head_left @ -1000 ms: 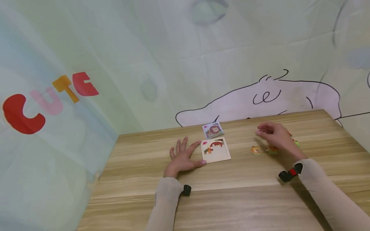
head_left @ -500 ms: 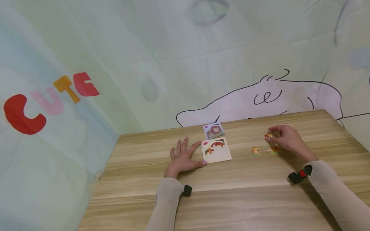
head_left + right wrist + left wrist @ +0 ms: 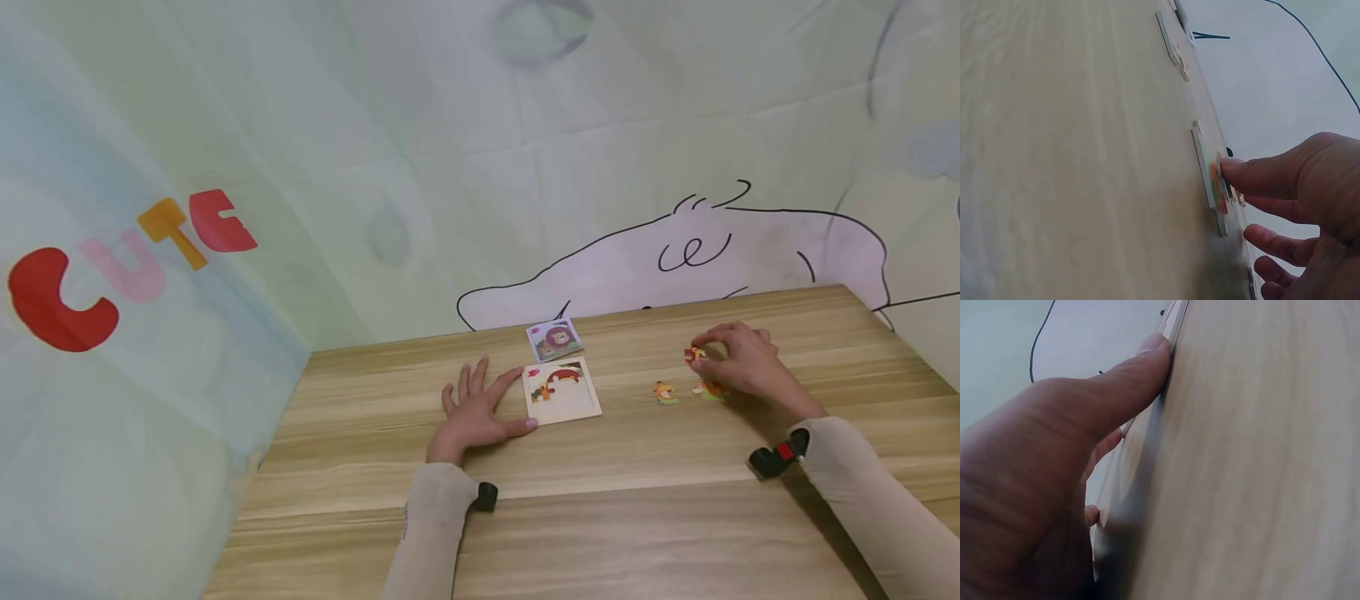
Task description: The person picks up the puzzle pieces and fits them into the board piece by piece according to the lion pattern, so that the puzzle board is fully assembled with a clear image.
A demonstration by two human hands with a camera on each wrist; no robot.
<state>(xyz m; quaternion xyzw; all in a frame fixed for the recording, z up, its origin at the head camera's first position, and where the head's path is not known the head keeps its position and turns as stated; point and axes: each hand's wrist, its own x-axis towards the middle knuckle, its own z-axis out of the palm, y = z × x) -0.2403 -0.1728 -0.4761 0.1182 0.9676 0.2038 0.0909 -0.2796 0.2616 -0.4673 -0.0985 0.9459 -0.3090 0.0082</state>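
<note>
My left hand [image 3: 474, 421] is spread on the table, its thumb and index finger touching the left side of a square wooden puzzle board [image 3: 573, 404]. A few coloured pieces sit in the board's upper part. Over on the right, my right hand [image 3: 746, 362] pinches a red and yellow puzzle piece [image 3: 693, 355] between thumb and fingers. Just below it lies an orange and green puzzle piece [image 3: 712, 391], partly behind the hand. Another loose puzzle piece [image 3: 664, 392] lies to its left. In the left wrist view the thumb [image 3: 1141, 369] presses at the board's edge.
A lion picture card [image 3: 555, 339] lies right behind the board. The wooden table [image 3: 600, 500] ends at a printed cloth backdrop [image 3: 375, 167] along its back. Both wrists wear black camera mounts [image 3: 780, 454].
My right hand has moved right from above the table and taken hold of the red and yellow puzzle piece. The left hand and board have stayed put.
</note>
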